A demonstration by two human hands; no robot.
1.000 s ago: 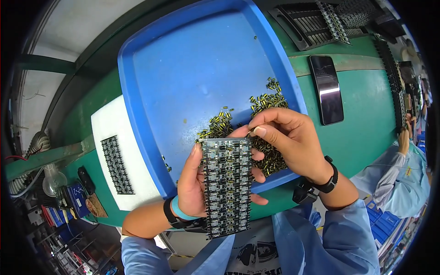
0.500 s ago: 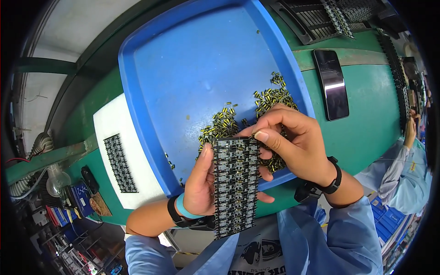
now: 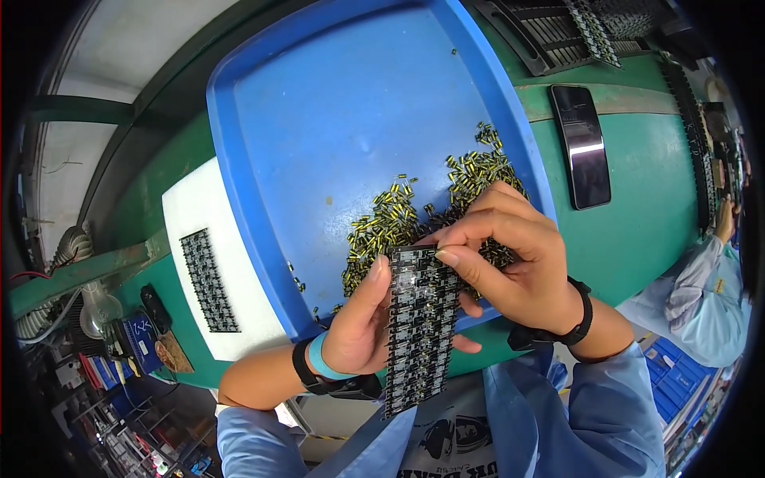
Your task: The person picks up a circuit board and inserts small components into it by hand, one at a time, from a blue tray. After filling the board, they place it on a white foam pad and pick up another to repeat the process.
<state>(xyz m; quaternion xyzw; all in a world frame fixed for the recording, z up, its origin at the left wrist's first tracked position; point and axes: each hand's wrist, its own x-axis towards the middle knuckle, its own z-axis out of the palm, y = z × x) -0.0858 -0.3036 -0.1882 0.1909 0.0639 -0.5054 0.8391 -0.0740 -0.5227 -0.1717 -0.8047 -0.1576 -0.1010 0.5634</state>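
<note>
My left hand (image 3: pixel 360 323) grips a long black circuit board panel (image 3: pixel 418 334) by its sides, thumb on the left edge and fingers wrapped behind to the right. The panel hangs tilted over the near rim of a blue tray (image 3: pixel 335 103). At the panel's top end, my right hand (image 3: pixel 514 259) is closed, thumb and index finger pinched together; whatever sits between the fingertips is too small to make out. Behind both hands lie heaps of small cylindrical capacitors (image 3: pixel 382 223) with yellow-green and dark bodies and thin leads, in the tray's near part.
A second circuit board panel (image 3: pixel 209 280) rests on a white foam sheet (image 3: pixel 187 199) left of the tray. Right of it, a black phone (image 3: pixel 580 147) lies on the green table (image 3: pixel 645 175). Black racks (image 3: pixel 550 40) stand far right. Another person's sleeve (image 3: pixel 701 295) shows at the right.
The panel has shifted slightly right and its lower end now leans left. My left hand moved right with it; my right hand stays pinched at the top end.
</note>
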